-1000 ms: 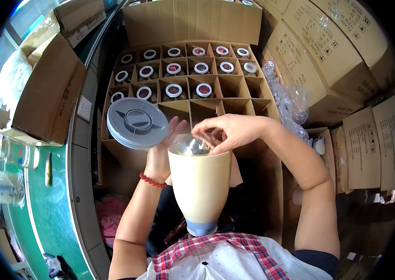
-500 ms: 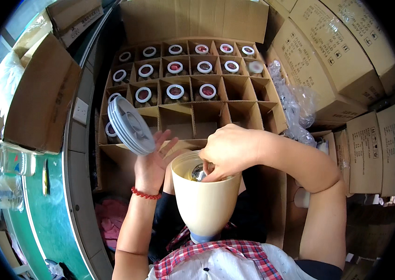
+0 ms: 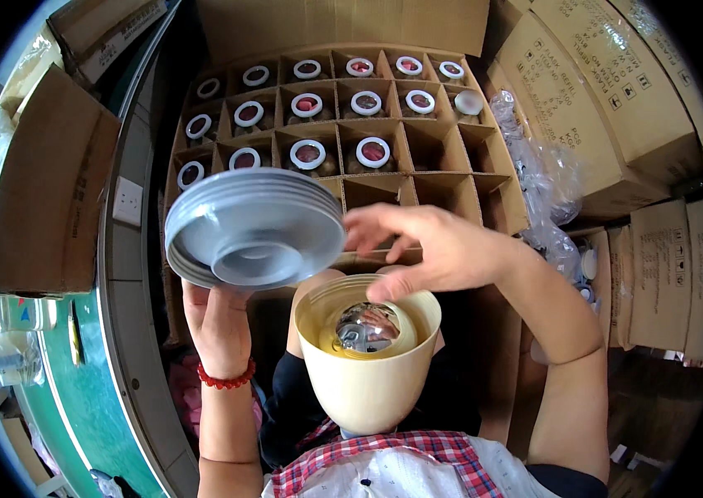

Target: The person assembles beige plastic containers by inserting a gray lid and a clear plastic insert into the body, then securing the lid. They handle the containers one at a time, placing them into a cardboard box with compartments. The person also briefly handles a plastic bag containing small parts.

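My left hand (image 3: pixel 219 328), a red bead bracelet at its wrist, holds up a grey round threaded plastic lid (image 3: pixel 253 228) from below, its hollow underside tilted toward me. My right hand (image 3: pixel 439 251) is open, with fingertips at the lid's right edge; whether they touch it I cannot tell. Below that hand, a cream plastic flask body (image 3: pixel 368 386) stands upright between my legs, its wide mouth facing up. Inside it sits a shiny silvery rounded glass liner (image 3: pixel 366 327), ringed by a pale yellow collar.
Beyond my hands, a divided cardboard carton (image 3: pixel 437 149) holds several jar-like items with white rings (image 3: pixel 308 154). Clear plastic wrap (image 3: pixel 546 191) lies along its right side, beside stacked cardboard boxes (image 3: pixel 567 108). At left is a green tabletop (image 3: pixel 90 390) with a yellow cutter (image 3: pixel 75 336).
My right hand has come out of the flask body's mouth and opened, moving up toward the lid. My left hand has brought the lid nearer and tilted it flatter.
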{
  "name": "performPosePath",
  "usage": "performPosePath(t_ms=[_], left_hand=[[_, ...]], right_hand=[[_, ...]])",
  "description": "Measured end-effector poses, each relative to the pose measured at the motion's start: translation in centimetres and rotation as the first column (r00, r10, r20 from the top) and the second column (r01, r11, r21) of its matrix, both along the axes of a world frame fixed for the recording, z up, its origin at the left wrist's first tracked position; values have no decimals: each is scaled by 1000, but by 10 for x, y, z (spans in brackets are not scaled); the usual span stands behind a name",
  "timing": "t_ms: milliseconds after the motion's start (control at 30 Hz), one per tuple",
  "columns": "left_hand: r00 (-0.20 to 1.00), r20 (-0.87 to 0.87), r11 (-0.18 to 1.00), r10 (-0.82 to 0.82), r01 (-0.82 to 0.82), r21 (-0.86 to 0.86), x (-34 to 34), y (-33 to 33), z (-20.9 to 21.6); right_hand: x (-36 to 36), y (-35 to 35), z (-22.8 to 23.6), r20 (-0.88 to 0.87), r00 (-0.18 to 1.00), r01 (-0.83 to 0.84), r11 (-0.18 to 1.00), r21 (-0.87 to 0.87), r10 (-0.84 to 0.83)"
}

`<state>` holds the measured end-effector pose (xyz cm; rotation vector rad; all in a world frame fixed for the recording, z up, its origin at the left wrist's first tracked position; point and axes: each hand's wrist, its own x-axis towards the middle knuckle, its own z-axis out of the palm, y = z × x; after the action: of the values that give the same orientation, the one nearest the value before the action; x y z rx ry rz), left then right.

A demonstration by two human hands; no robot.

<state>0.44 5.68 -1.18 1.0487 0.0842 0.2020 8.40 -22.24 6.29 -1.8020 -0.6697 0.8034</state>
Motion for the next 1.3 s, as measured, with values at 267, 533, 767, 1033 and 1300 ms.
performPosePath(t_ms=[267, 533, 767, 1033, 1300], left_hand=[[973, 178, 984, -144, 161, -82, 12, 5, -6], [985, -88, 978, 145, -157, -141, -7, 7, -6], [972, -90, 976, 217, -217, 11, -13, 4, 1], [820, -11, 775, -573, 546, 318, 7, -36, 21], [809, 231, 838, -541, 494, 232, -8, -47, -9]], right_hand=[[10, -1, -12, 157, 880, -453, 892, -8, 448], [-15, 31, -2, 422, 764, -282, 841, -462, 488], [3, 17, 18, 427, 864, 15, 834, -552, 267], [-41, -26, -55, -435, 885, 430, 652, 625, -167], [-81, -34, -82, -170, 949, 308, 656, 689, -267]])
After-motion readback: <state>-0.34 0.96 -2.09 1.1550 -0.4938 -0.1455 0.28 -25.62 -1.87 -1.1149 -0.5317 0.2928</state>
